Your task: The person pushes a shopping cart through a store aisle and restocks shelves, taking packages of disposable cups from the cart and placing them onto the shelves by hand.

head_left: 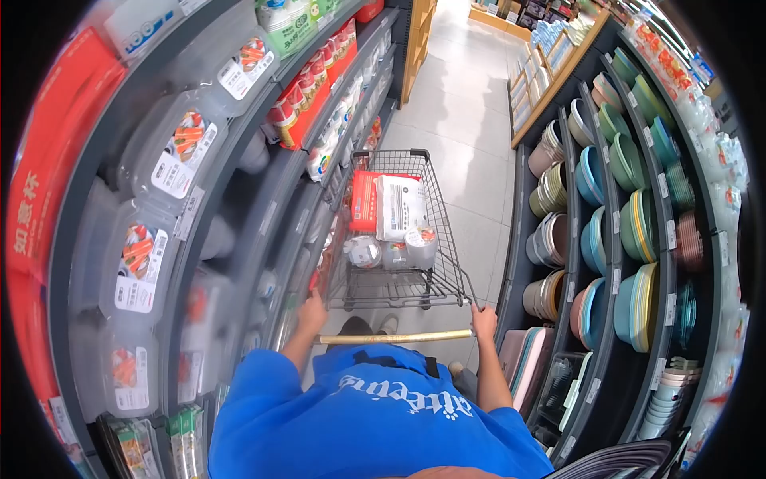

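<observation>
Now, both hands are on the cart handle (395, 338), a pale wooden bar running straight across in front of the blue shirt (375, 415). The left hand (312, 313) is wrapped around the bar's left end, fingers closed over it; the right hand (483, 321) clamps the right end the same way. Just beyond the hands sits the wire cart (399, 275), its basket stretching away down the aisle. Inside it, near the hands, lie a few round clear tubs (391, 249); further off rest a white pack (399, 206) and, touching its left side, a red pack (364, 201). Left of the left hand, shelves (239, 199) rise close by, stacked with clear plastic boxes (171, 156) bearing printed labels. Right of the right hand, another rack (614, 263) holds nested bowls (634, 299) in teal, green and brown, standing on edge. Ahead of the cart, the pale tiled floor (463, 120) runs off between both sides.
</observation>
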`<state>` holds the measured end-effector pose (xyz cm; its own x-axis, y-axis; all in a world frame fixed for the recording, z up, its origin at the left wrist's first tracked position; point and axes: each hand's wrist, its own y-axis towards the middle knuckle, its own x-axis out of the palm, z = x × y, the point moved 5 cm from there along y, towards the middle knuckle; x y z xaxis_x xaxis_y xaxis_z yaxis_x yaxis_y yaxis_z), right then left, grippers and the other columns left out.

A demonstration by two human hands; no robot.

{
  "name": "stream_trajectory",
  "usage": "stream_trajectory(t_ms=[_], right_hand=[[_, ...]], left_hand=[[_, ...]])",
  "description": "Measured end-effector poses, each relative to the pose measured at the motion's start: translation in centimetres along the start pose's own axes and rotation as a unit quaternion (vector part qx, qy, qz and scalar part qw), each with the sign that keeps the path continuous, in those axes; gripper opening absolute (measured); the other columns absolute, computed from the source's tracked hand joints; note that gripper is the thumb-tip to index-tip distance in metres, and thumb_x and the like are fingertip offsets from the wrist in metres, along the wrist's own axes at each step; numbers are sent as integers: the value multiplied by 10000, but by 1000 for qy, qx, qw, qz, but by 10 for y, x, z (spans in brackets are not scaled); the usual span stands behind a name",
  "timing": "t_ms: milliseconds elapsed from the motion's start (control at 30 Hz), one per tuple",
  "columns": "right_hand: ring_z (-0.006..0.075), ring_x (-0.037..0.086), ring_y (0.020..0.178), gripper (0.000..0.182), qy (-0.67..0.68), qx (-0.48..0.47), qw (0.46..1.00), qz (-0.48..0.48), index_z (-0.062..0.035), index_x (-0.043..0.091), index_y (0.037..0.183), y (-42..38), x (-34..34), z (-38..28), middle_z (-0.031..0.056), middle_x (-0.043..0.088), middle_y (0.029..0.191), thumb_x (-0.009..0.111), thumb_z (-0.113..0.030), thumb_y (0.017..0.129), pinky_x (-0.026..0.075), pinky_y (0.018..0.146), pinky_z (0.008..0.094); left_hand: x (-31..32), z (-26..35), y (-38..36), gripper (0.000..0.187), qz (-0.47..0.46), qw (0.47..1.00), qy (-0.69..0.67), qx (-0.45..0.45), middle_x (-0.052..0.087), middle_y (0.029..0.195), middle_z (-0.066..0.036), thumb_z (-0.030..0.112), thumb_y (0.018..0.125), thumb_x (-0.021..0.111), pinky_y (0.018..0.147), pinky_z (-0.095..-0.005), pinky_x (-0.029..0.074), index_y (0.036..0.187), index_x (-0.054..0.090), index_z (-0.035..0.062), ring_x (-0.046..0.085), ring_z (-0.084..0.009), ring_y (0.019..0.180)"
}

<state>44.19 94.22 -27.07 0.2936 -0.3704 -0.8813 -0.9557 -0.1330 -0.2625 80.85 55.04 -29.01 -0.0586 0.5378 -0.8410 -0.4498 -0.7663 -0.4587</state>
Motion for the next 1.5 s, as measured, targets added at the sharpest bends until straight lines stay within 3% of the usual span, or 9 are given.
stream_trajectory(t_ms=[133,233,267,367,500,533,733,1133,1500], right_hand=[[340,728,742,343,-144,-76,986,-42,71,675,856,-15,9,10,239,704,790,662,-272,845,568,776,411],[430,679,906,268,-117,-62,970,-202,81,673,859,-14,29,26,306,670,913,660,-173,772,532,808,501],[430,683,901,248,-61,29,977,-201,92,665,875,-15,33,36,307,675,919,593,-118,764,536,782,500],[314,720,648,273,-79,0,986,-144,98,678,789,-35,35,40,236,680,677,594,-161,802,580,669,412],[400,709,803,296,-119,-49,986,-105,108,676,778,-65,34,43,280,682,756,605,-179,785,557,757,464],[452,676,908,305,-123,-30,980,-156,72,676,922,-74,34,46,296,682,894,564,-180,791,528,788,507],[443,683,886,366,-99,-22,994,-51,97,679,855,-143,25,52,295,683,832,639,-265,824,534,805,491],[448,680,889,386,-94,-24,988,-123,121,669,853,-231,80,118,311,672,820,610,-261,852,526,783,495],[365,679,550,299,-54,-53,988,-136,118,659,725,-241,133,171,243,628,586,549,-143,821,538,556,455]], left_hand=[[17,-22,-20,425,-14,1000,1,15,668,1023,-268,115,789,674,840,-525,526,1155,491,-3,649,-463,972],[22,-34,-45,408,-8,1000,-15,6,665,1004,-273,122,778,693,842,-527,519,1109,490,-6,645,-453,991],[21,-39,-52,408,-17,999,-33,14,662,1000,-280,124,782,696,847,-539,507,1106,484,-4,640,-446,1010],[31,-59,-61,407,-15,998,-63,3,660,996,-284,118,786,691,849,-548,503,1109,476,-2,632,-451,1024],[43,-83,-77,414,-12,996,-89,-2,656,1033,-293,115,796,679,861,-546,506,1134,471,-5,628,-457,1043],[39,-86,-84,415,-17,995,-95,-10,655,1042,-294,115,798,676,864,-546,506,1139,471,-6,627,-457,1047],[49,-126,-116,405,-12,995,-102,-6,660,1054,-284,125,804,661,876,-544,504,1147,485,1,638,-448,1035],[47,-203,-190,282,-28,996,-79,-23,668,1026,-271,81,818,605,857,-536,507,1081,536,4,646,-437,1013],[62,-246,-210,339,-40,993,-102,-32,654,1058,-299,80,827,586,886,-547,490,1146,509,-3,625,-457,1042]])
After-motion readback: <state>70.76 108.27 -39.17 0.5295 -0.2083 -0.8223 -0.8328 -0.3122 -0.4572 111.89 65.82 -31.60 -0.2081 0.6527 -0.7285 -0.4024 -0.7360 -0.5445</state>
